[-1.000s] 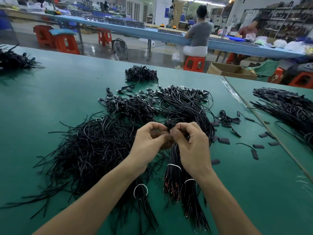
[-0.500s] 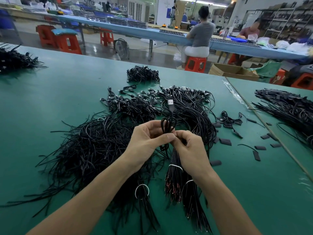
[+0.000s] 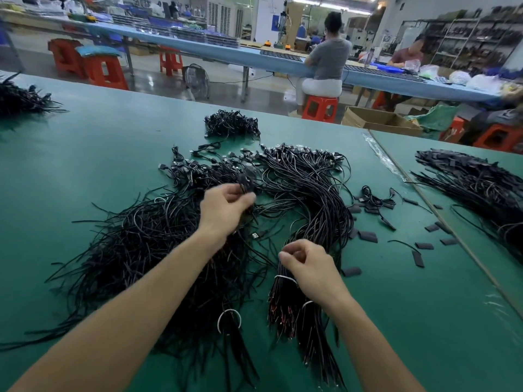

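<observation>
My left hand (image 3: 223, 206) grips a small coiled black cable (image 3: 246, 181) and holds it over the heap of coiled cables (image 3: 203, 174) at the middle of the green table (image 3: 85, 154). My right hand (image 3: 307, 264) hovers lower and to the right, fingers curled, thumb and forefinger pinched over the banded bundle of straight cables (image 3: 294, 304); whether it holds a strand I cannot tell. A large loose spread of black cables (image 3: 127, 244) lies under my left forearm. A long arched bundle (image 3: 319, 199) runs back from my right hand.
A small cable pile (image 3: 230, 124) sits farther back, another pile (image 3: 19, 99) at far left, and another (image 3: 481, 188) on the right table section. Black sleeve pieces (image 3: 368, 236) lie scattered right of the bundles. A seated person (image 3: 325, 66) and red stools stand beyond the table.
My hands have parted. The left hand carried the coiled cable up and to the left over the heap; the right hand dropped back down to the banded bundle.
</observation>
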The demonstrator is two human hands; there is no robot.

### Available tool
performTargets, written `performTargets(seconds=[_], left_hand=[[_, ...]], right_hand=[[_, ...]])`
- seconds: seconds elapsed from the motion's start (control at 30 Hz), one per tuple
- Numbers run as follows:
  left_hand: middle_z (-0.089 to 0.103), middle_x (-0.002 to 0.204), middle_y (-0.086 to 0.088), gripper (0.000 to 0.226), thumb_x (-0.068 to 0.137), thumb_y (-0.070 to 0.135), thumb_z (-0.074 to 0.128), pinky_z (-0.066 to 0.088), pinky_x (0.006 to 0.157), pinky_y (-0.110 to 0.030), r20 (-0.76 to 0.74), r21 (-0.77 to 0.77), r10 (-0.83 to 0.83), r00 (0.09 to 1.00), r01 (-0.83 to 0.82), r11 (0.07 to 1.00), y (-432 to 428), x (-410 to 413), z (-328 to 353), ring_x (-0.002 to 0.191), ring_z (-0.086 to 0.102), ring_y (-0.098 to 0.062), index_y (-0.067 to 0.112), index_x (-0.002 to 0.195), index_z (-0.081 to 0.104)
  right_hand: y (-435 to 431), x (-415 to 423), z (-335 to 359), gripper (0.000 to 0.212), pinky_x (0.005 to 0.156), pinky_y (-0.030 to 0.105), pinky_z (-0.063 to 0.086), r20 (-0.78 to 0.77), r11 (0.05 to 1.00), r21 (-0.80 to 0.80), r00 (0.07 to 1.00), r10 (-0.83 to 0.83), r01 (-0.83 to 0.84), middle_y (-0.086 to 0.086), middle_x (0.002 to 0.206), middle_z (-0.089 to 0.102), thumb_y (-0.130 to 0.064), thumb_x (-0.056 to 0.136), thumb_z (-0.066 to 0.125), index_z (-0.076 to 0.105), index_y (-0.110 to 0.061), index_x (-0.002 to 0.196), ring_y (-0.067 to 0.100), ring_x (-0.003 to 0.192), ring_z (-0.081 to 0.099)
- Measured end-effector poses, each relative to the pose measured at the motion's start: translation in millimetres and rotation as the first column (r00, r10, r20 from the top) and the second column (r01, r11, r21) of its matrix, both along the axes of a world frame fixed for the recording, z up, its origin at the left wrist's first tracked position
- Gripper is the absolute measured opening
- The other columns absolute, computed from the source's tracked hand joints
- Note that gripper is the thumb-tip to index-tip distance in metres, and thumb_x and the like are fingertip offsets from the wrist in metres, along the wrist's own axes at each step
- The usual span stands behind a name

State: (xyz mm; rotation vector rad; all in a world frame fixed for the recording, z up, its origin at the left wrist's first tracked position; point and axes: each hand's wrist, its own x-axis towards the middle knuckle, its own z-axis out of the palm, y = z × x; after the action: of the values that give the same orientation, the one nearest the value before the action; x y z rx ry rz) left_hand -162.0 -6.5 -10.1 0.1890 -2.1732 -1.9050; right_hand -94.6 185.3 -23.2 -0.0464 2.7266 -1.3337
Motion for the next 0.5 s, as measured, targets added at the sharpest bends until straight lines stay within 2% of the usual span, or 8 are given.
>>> performTargets(seconds=[0.07, 0.13, 0.17, 0.2, 0.27, 0.3, 0.4, 0.5], left_hand=[[0.062, 0.087, 0.013, 0.023, 0.089, 0.019, 0.073, 0.055, 0.075, -0.022, 0.001, -0.032, 0.066, 0.998, -0.066, 0.997, -2.8, -24.5, 12.4, 0.082, 0.063, -0.004, 0.027, 0.108, 0.063], [0.05, 0.082, 0.017, 0.032, 0.091, 0.022, 0.073, 0.042, 0.063, -0.014, 0.024, -0.172, 0.047, 0.999, -0.042, 0.984, -5.0, -40.0, 20.0, 0.082, 0.055, -0.009, 0.042, 0.091, 0.048], [0.051, 0.088, 0.016, 0.033, 0.091, 0.02, 0.072, 0.042, 0.066, -0.016, 0.056, -0.215, 0.023, 0.998, -0.01, 0.977, -6.6, -47.1, 17.5, 0.09, 0.054, -0.015, 0.041, 0.088, 0.047], [0.058, 0.102, 0.012, 0.026, 0.091, 0.016, 0.072, 0.048, 0.077, -0.02, 0.092, -0.237, -0.005, 0.996, 0.027, 0.971, -8.1, -50.8, 13.8, 0.103, 0.055, -0.02, 0.035, 0.099, 0.056], [0.058, 0.134, -0.001, 0.043, 0.091, 0.008, 0.069, 0.043, 0.101, -0.029, 0.116, -0.274, -0.033, 0.993, 0.064, 0.96, -9.6, -49.6, 5.0, 0.124, 0.052, -0.021, 0.018, 0.131, 0.058], [0.059, 0.135, -0.003, 0.041, 0.091, 0.005, 0.068, 0.042, 0.099, -0.026, 0.106, -0.285, -0.04, 0.994, 0.069, 0.956, -9.5, -46.8, -0.1, 0.123, 0.053, -0.019, 0.018, 0.13, 0.061], [0.07, 0.108, 0.003, 0.031, 0.092, -0.003, 0.061, 0.047, 0.081, -0.014, 0.052, -0.321, -0.089, 0.995, 0.101, 0.942, -4.8, -31.0, -12.2, 0.1, 0.063, -0.008, 0.024, 0.102, 0.071], [0.07, 0.092, 0.011, 0.035, 0.09, -0.007, 0.059, 0.05, 0.073, -0.007, 0.036, -0.399, -0.23, 0.973, 0.225, 0.889, 2.4, -16.3, -19.8, 0.086, 0.065, 0.001, 0.025, 0.091, 0.071]], right_hand=[[1.1, 2.6, -5.9, 0.024, 0.08, 0.015, 0.046, 0.011, 0.98, 0.194, 0.999, 0.05, -0.051, -0.007, 0.109, 0.059, -0.038, 0.096, 0.061, 0.062, -0.023, 0.116, 0.012, 0.099, 0.058], [-0.7, 6.0, -10.1, 0.034, 0.092, 0.029, 0.048, 0.015, 0.941, 0.334, 0.998, 0.061, -0.062, -0.004, 0.119, 0.052, -0.039, 0.097, 0.06, 0.058, -0.023, 0.127, 0.016, 0.107, 0.054], [-2.3, 7.7, -11.3, 0.036, 0.092, 0.032, 0.049, 0.01, 0.928, 0.369, 0.999, 0.052, -0.052, -0.004, 0.121, 0.05, -0.039, 0.097, 0.059, 0.055, -0.024, 0.13, 0.016, 0.107, 0.053], [-3.9, 8.7, -11.9, 0.036, 0.09, 0.033, 0.049, 0.0, 0.923, 0.384, 0.999, 0.036, -0.033, -0.004, 0.121, 0.051, -0.037, 0.098, 0.058, 0.053, -0.025, 0.132, 0.017, 0.104, 0.054], [-7.3, 8.6, -11.7, 0.035, 0.087, 0.034, 0.05, -0.018, 0.926, 0.377, 1.0, -0.005, 0.012, -0.002, 0.119, 0.054, -0.036, 0.099, 0.057, 0.05, -0.025, 0.131, 0.018, 0.099, 0.056], [-9.2, 7.8, -11.3, 0.033, 0.086, 0.034, 0.051, -0.026, 0.929, 0.369, 0.999, -0.031, 0.038, -0.002, 0.117, 0.057, -0.036, 0.099, 0.057, 0.051, -0.024, 0.13, 0.018, 0.098, 0.058], [-14.9, 2.8, -11.8, 0.029, 0.084, 0.037, 0.055, -0.017, 0.933, 0.343, 0.994, -0.11, 0.109, 0.001, 0.11, 0.063, -0.033, 0.099, 0.058, 0.053, -0.019, 0.124, 0.019, 0.093, 0.062], [-14.2, -6.9, -11.5, 0.032, 0.078, 0.032, 0.053, 0.063, 0.954, 0.234, 0.976, -0.207, 0.187, 0.003, 0.106, 0.064, -0.026, 0.096, 0.064, 0.056, -0.017, 0.125, 0.018, 0.089, 0.062]])
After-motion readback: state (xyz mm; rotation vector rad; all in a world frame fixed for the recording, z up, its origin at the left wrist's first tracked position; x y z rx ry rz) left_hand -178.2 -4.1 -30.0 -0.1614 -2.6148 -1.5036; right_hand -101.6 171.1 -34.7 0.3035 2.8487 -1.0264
